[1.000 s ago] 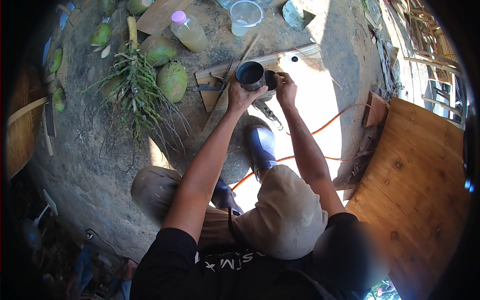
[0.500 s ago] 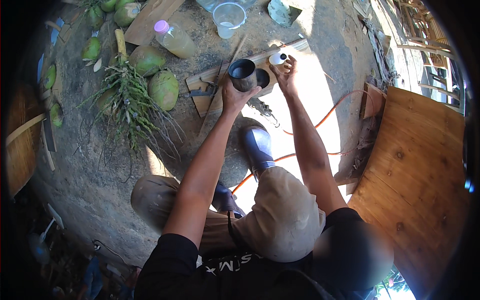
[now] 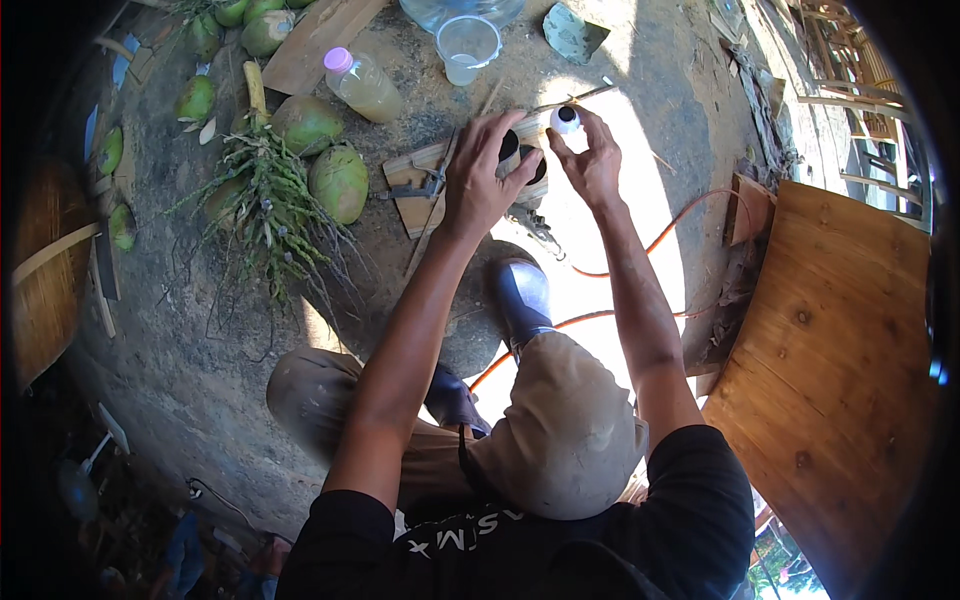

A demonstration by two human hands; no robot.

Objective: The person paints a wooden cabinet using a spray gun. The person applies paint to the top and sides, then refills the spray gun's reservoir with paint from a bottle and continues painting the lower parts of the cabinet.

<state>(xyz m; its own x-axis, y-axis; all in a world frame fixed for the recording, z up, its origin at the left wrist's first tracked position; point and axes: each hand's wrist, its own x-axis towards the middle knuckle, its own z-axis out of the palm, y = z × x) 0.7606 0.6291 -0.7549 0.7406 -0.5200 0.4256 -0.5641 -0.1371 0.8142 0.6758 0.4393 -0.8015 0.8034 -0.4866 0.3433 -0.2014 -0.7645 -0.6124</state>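
While a blue boot [image 3: 522, 292] stood nearest, the left hand [image 3: 482, 182] arched beyond it, fingers spread and released, partly hiding two dark cups [image 3: 538, 170]; contact unclear. The right hand [image 3: 597, 172] had thumb and fingers either side of a small white bottle [image 3: 563, 127], right of the cups; couldn't tell if grasped. Farther off: pink-capped bottle [image 3: 367, 93], then clear tub [image 3: 468, 45].

Hard sunlight overexposes the floor [image 3: 585, 295] right of centre; the left lies in shade, lower-left corner near black. Fisheye bends the board [image 3: 820, 380]; black vignette, bluish flare at right rim.
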